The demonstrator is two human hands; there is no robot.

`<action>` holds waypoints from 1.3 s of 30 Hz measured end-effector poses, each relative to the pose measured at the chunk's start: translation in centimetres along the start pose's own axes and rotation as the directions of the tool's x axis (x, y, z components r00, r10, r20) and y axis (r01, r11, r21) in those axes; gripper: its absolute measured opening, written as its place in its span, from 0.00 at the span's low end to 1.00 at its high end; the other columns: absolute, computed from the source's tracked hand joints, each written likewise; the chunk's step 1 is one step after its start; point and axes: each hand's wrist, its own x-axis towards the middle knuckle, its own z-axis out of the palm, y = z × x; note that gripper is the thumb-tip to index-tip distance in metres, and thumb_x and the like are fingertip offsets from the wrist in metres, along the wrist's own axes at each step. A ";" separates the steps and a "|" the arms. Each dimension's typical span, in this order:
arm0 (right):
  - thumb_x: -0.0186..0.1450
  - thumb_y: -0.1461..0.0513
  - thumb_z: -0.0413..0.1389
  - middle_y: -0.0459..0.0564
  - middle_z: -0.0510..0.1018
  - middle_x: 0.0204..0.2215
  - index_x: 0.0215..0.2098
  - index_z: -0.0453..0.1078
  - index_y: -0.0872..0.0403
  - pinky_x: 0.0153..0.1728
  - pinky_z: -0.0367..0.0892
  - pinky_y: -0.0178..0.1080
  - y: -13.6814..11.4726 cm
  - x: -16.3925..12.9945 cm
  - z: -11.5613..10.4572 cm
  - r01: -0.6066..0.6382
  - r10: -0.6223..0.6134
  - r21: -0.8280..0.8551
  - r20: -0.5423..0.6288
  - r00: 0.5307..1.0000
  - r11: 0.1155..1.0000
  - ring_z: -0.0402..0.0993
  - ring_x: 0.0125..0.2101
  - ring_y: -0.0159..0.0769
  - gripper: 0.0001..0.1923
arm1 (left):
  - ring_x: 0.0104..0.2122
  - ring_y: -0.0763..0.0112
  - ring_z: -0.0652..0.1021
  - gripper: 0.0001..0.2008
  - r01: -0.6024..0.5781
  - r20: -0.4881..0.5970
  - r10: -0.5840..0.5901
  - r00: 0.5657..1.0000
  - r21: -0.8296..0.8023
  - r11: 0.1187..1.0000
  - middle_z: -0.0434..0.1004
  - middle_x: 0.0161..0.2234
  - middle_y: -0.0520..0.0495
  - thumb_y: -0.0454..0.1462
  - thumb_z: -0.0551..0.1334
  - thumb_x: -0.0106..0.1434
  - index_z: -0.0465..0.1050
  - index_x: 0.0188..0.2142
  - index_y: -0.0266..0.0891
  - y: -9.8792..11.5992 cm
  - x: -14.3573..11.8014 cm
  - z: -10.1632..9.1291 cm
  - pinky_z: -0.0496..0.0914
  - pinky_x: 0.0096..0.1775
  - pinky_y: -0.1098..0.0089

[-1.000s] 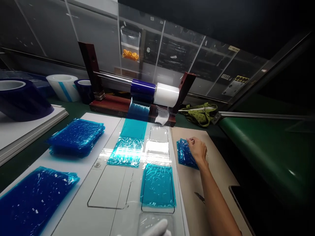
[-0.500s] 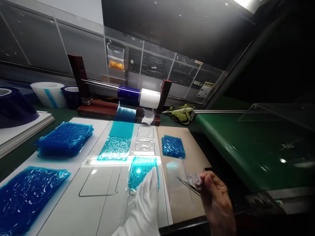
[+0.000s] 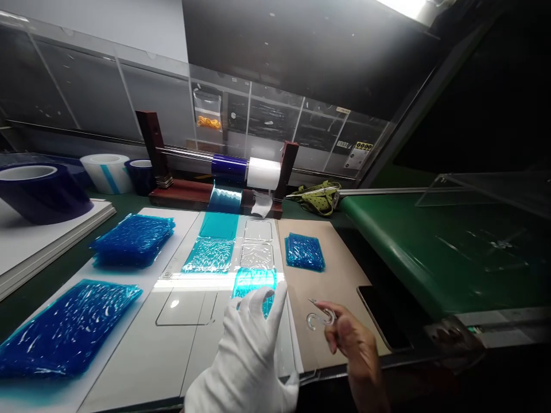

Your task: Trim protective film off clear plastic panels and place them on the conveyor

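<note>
One teal sheet (image 3: 255,279) lies partly behind the left hand (image 3: 252,341).

Pouch (image 3: 317,201): green, dotted, lies just beside the far corner of a green belt (image 3: 387,229). Phone-like device (image 3: 382,318): dark, flat, near the belt's close end. Plastic bag (image 3: 208,103): clear, orange pieces (image 3: 209,122) inside, upright at a transparent partition (image 3: 163,100). Label (image 3: 364,146): yellow-and-black, partition's right side. Lamp (image 3: 407,7): lit, overhead.

Lit lamp (image 3: 408,7) overhead; dark panel (image 3: 310,57) behind; green surface (image 3: 400,241) right.
</note>
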 end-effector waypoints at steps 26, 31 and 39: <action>0.63 0.46 0.54 0.34 0.52 0.10 0.24 0.68 0.55 0.15 0.41 0.29 -2.0 1.0 2.9 -0.295 0.205 0.331 0.281 0.938 0.896 0.43 0.12 0.22 0.22 | 0.55 0.51 0.65 0.53 -0.201 -0.225 0.097 0.969 -0.499 0.843 0.55 0.55 0.34 0.36 0.60 0.41 0.37 0.65 0.35 -2.0 -0.4 2.6 0.65 0.54 0.53; 0.65 0.48 0.52 0.38 0.59 0.10 0.23 0.69 0.54 0.16 0.49 0.31 -2.6 0.8 2.7 -0.032 0.032 0.002 0.090 0.995 0.999 0.53 0.12 0.25 0.21 | 0.52 0.47 0.66 0.52 -0.082 -0.191 0.023 0.981 -0.304 0.949 0.59 0.53 0.33 0.36 0.62 0.39 0.44 0.65 0.36 -0.2 -0.2 1.7 0.64 0.52 0.47; 0.68 0.56 0.51 0.43 0.67 0.15 0.26 0.71 0.55 0.20 0.55 0.33 -0.9 -1.0 4.4 0.304 -0.336 -0.393 -0.014 0.942 0.868 0.63 0.15 0.29 0.16 | 0.46 0.40 0.71 0.49 0.067 0.110 -0.085 0.990 0.154 0.986 0.69 0.52 0.25 0.40 0.63 0.37 0.59 0.61 0.26 -0.4 -0.5 -0.9 0.65 0.44 0.45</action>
